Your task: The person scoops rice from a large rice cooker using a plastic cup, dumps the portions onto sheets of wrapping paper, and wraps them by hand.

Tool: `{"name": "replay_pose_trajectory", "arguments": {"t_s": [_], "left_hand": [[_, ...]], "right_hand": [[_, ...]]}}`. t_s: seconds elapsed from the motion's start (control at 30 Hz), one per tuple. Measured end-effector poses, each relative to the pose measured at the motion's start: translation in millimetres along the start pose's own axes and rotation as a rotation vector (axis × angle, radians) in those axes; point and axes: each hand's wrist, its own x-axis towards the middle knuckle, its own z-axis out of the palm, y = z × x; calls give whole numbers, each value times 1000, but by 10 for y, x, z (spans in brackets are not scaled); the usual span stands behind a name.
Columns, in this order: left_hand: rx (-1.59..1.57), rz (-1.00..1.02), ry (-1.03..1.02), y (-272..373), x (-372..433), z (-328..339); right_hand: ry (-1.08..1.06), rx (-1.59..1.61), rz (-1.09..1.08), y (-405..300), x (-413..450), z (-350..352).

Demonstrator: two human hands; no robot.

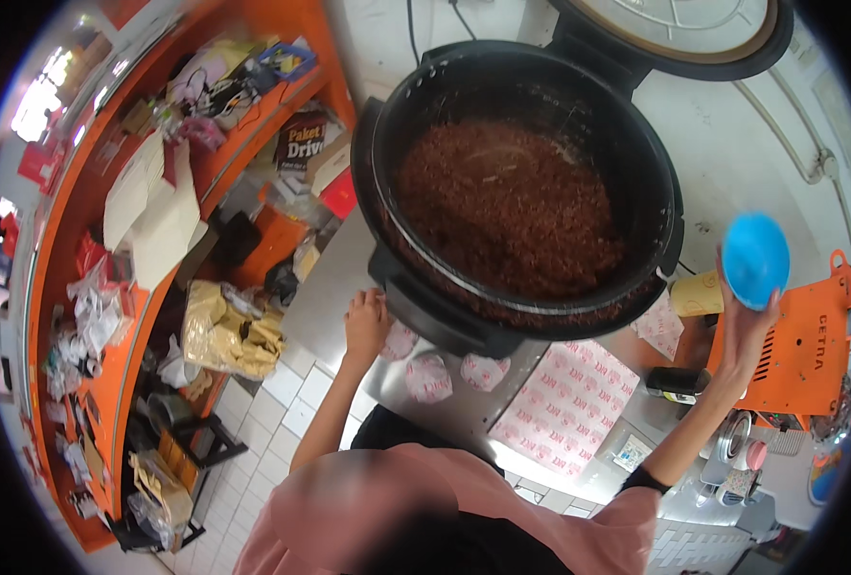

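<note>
My right hand (745, 327) is raised on the right and grips a small blue plastic bowl (755, 255). Before me a large black rice cooker (443, 327) stands with its lid (673, 25) tipped back; reddish-brown cooked rice (512, 194) lies inside. My left hand (368, 323) is beside the cooker's lower left side, over the edge of the steel table (328, 287). Close to it is a paper-wrapped bundle (399, 341); whether the fingers touch it I cannot tell. Two more wrapped bundles, one left (429, 377) and one right (484, 371), sit below the cooker.
A stack of printed wrapping paper (569, 406) lies on the table right of the bundles. An orange machine (792, 345), a yellow paper cup (695, 295) and a dark bottle (673, 382) stand at the right. Cluttered orange shelves (159, 302) run along the left.
</note>
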Motion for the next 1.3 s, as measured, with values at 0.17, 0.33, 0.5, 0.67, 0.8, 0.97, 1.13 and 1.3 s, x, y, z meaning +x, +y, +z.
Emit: {"name": "replay_pose_trajectory", "arguments": {"t_s": [0.17, 0.33, 0.5, 0.67, 0.8, 0.97, 1.13, 1.3], "left_hand": [[-667, 45, 144, 222, 269, -815], [-871, 301, -123, 497, 725, -1412], [-726, 393, -277, 491, 1118, -1407], [-719, 353, -353, 373, 1100, -1411], [-726, 367, -342, 347, 1126, -1345], [-651, 414, -337, 388, 1170, -1422], [-647, 434, -343, 404, 1180, -1423], [-716, 399, -346, 443, 1160, -1446]], "right_hand": [[-400, -1053, 20, 362, 445, 1795], [-606, -1126, 256, 1920, 1144, 2025], [-674, -1249, -93, 2654, 1343, 2130], [-780, -1239, 2, 2650, 1270, 2388], [-763, -1311, 353, 2696, 1223, 2466], [-1189, -1213, -32, 2610, 1248, 2673], [-1243, -985, 212, 2775, 1331, 2563], [-1272, -986, 160, 2598, 1178, 2696]]}}
